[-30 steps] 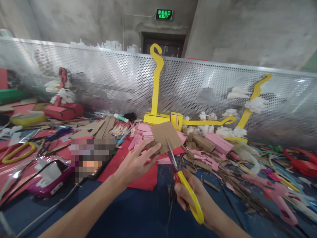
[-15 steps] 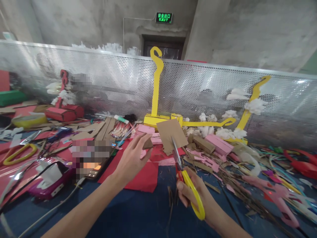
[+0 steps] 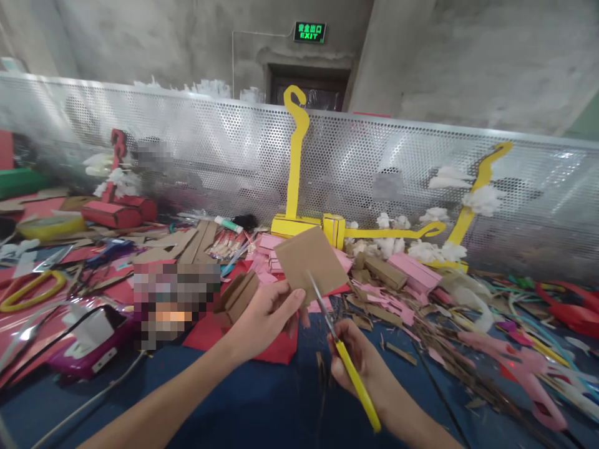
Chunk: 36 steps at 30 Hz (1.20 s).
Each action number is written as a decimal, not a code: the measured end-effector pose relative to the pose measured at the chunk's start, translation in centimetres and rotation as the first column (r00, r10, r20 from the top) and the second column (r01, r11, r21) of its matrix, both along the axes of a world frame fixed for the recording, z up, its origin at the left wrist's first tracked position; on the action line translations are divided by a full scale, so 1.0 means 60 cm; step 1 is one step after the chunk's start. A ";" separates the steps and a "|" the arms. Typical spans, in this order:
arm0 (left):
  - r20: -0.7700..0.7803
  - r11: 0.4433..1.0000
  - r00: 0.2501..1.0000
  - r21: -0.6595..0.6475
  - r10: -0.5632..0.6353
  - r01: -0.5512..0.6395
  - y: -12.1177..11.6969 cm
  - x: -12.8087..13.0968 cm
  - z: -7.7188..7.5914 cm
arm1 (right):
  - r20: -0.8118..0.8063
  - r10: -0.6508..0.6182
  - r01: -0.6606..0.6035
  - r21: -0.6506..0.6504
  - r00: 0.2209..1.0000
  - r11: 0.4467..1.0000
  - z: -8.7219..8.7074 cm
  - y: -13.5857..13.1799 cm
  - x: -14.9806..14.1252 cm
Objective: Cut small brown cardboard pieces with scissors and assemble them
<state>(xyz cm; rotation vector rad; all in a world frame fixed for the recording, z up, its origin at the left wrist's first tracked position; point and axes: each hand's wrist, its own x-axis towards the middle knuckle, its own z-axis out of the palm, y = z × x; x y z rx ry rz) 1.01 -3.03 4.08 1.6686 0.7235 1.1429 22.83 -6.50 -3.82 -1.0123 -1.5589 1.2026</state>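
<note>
My left hand pinches the lower left edge of a square piece of brown cardboard, thumb on top. In my right hand is a pair of scissors with yellow handles, its metal blades pointing up and lying across the cardboard's lower part. Whether the blades are cutting into it I cannot tell. A folded brown cardboard piece rests just left of my left hand, on a red sheet. Behind the square, a yellow paper hook stands upright on a yellow base.
Pink and brown scraps litter the right side, near a pink glue gun. At left lie a purple power strip, a roll of yellow tape and other scissors. A perforated metal panel closes off the back.
My left hand has let go of the folded cardboard piece, now on the red sheet, and has taken hold of the square. The square has shifted left, and the scissors have turned with my right hand.
</note>
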 end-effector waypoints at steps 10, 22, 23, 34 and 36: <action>-0.037 0.986 0.989 -0.097 -0.141 0.137 -0.007 -0.002 0.004 | 0.061 0.060 -0.058 -0.045 0.996 0.997 0.031 -0.016 0.013; 0.046 0.971 0.981 -0.139 -0.189 0.194 -0.007 0.010 -0.011 | -0.009 0.003 -0.004 -0.084 1.000 0.996 0.027 -0.005 -0.006; 0.048 0.970 0.980 -0.142 -0.191 0.196 -0.007 0.010 -0.011 | -0.005 0.005 -0.005 -0.082 1.000 0.997 0.026 -0.004 -0.005; 0.033 0.978 0.989 -0.145 -0.145 0.148 -0.001 0.008 -0.017 | 0.045 0.022 -0.014 -0.175 0.999 0.984 0.052 -0.007 -0.009; 0.015 0.982 0.993 -0.146 -0.118 0.119 0.000 0.007 -0.017 | 0.065 0.023 -0.013 -0.149 0.998 0.989 0.051 -0.005 -0.008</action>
